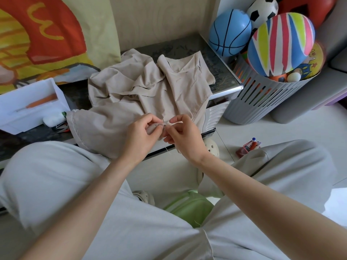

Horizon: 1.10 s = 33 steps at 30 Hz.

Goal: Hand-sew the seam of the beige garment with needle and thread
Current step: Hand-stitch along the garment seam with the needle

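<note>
Fingers of my left hand (142, 134) pinch a fold of the beige garment (131, 91); my right hand (185, 136) pinches the thread (166, 124) just beside it, with the needle (162, 120) between them. The garment lies crumpled beyond my grip on the dark table (221, 76). A white box (28, 106) sits left and a basket of balls (262, 98) farther right.

We see the garment (142, 91) on the tabletop (221, 72), a box (28, 104) to its left. Right of the tabletop, a basket (262, 98) holds balls (281, 44).
</note>
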Motion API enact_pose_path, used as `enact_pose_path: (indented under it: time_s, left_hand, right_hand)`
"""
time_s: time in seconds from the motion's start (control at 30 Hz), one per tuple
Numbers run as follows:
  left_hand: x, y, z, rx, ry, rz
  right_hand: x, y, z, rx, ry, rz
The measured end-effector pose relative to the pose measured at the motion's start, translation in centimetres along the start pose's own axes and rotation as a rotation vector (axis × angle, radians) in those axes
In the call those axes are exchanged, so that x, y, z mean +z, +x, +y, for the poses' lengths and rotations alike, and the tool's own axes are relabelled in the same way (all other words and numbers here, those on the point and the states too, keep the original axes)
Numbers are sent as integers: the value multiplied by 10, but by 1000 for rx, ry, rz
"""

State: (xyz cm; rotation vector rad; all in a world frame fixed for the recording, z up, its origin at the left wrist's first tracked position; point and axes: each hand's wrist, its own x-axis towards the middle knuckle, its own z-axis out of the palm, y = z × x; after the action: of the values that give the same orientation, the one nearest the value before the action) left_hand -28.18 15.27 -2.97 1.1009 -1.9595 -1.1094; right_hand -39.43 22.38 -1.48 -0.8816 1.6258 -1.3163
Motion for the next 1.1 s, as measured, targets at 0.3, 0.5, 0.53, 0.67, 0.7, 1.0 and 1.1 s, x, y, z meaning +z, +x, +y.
enact_pose_path:
  time_s: [0.3, 0.5, 0.53, 0.67, 0.7, 1.0, 1.1]
  left_hand:
    - [0, 2, -5, 4, -15, -30]
    - [1, -1, 0, 47, -14, -70]
    - [1, -1, -2, 57, -2, -71]
    - [1, 0, -4, 64, 18, -77]
    - [1, -1, -4, 61, 13, -83]
    - [4, -1, -10, 33, 61, -122]
    - [3, -2, -10, 4, 79, -128]
  right_hand:
    - [-11, 8, 8, -109, -321, 66]
    - [-10, 17, 7, -49, -393, 0]
    - [-10, 17, 6, -32, -391, -9]
    - [-12, 17, 3, 15, -272, -25]
    - [-12, 17, 3, 15, -240, -21]
    - [-18, 24, -2, 33, 19, 195]
    - [-25, 28, -7, 44, 123, 217]
